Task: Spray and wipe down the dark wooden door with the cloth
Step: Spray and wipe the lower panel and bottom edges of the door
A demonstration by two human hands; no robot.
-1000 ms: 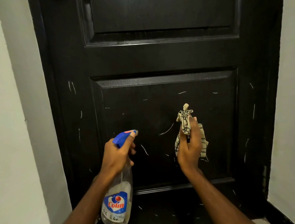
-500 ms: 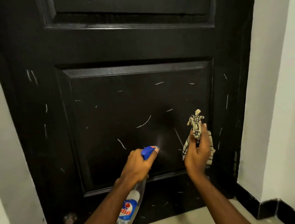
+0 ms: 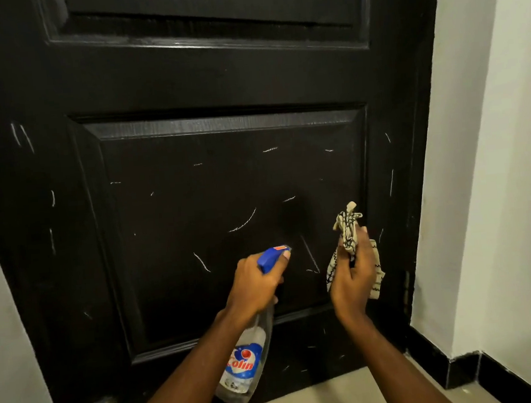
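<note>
Gripped the spray bottle [image 3: 244,364] by its neck in the curled left hand [image 3: 254,287], with the blue nozzle [image 3: 270,255] aimed at the lower panel of the dark door [image 3: 183,80]; clutched the bunched patterned cloth [image 3: 346,226] in the right hand [image 3: 351,285], just beside the nozzle, close before the scratched panel's right edge.

The door [image 3: 223,179] is dark wood with a fine grain, semi-matt with a dull sheen on the panel mouldings and scored by pale scratches. The spray bottle [image 3: 244,364] is clear glossy plastic with a smooth blue plastic trigger head [image 3: 270,257], and the cloth [image 3: 348,229] is soft, crumpled cream fabric with black lines. The wall [image 3: 494,149] looks matt, the black skirting [image 3: 465,370] glossy.
</note>
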